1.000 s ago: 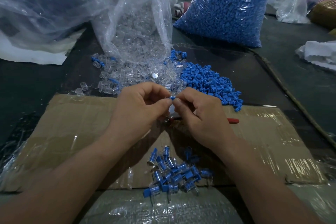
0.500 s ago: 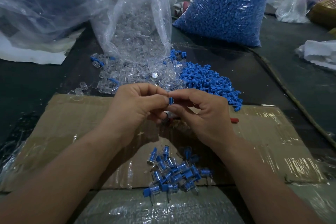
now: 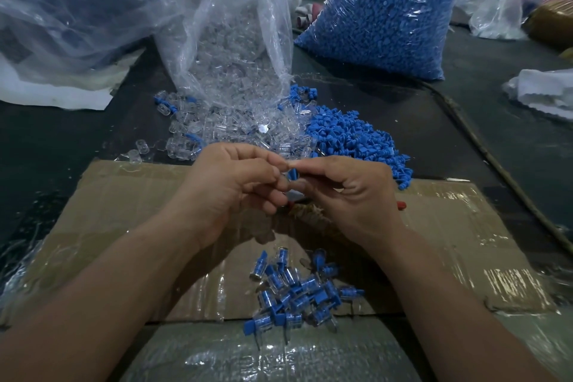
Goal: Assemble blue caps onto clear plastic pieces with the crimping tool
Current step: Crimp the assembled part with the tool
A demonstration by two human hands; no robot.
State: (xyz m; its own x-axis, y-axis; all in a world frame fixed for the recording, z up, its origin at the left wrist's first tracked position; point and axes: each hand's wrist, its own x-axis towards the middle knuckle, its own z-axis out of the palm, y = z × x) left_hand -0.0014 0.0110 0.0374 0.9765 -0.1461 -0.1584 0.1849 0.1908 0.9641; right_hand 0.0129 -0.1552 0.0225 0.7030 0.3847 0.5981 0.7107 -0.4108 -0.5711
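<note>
Small blue plastic cap (image 3: 292, 175) pinched at mid-frame
My left hand (image 3: 235, 192) and right hand (image 3: 350, 195) both pinch it with curled fingers; any clear piece under it is hidden. Roughly twenty finished capped clear pieces (image 3: 297, 291) lie lower centre; the heap of loose blue caps (image 3: 356, 139) and the loose clear plastic pieces (image 3: 223, 130) above are past counting, so I judge most work remains

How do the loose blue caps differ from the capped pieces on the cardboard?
The loose blue caps lie on the dark table; the capped pieces lie nearer, on cardboard. The caps are all blue and many; the pieces are fewer, blue with clear plastic. Both lie in heaps.
</note>
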